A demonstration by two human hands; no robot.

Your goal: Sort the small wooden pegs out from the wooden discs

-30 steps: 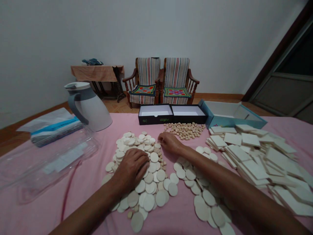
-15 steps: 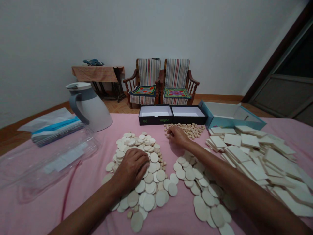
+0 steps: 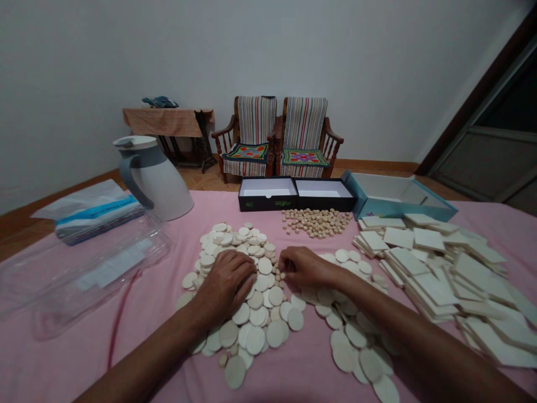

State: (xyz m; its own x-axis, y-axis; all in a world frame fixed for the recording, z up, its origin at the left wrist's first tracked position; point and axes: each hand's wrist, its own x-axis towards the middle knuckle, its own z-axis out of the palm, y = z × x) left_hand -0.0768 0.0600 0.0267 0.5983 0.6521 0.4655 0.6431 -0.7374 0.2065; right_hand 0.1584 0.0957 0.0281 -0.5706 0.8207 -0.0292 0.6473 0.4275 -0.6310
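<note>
Okay, right up close, my left hand (image 3: 226,282) lies flat and palm down on a heap of pale wooden discs (image 3: 255,340), fingers open, pressing on them and not closing around any. My right hand (image 3: 308,268) is curled, its fingertips bunched at the heap's inner edge, just beside a scatter of small wooden rounds (image 3: 277,263); whether it has pinched one, I can't tell from here. The discs are thin, matte and flat-lying, so they point nowhere, but the heap stretches away from me, straight ahead. A second spread of discs (image 3: 346,356) sits under my right forearm, nearly touching the first.

Further out, a mound of small wooden beads (image 3: 316,223) sits by an open black box (image 3: 268,194), and square wooden tiles (image 3: 436,280) lie stacked and slumped on the right, below an open blue box (image 3: 394,196). All of it rests on a pink sheet (image 3: 138,347). To the left there's a clear plastic case (image 3: 104,274), some wrapped packets (image 3: 98,215) and a tilted white jug (image 3: 157,187). Beyond, on a wood floor, stand two striped wooden armchairs (image 3: 277,134) and a cloth-covered table (image 3: 168,122) against a pale wall (image 3: 84,73), with a dark door (image 3: 495,140) at right.
</note>
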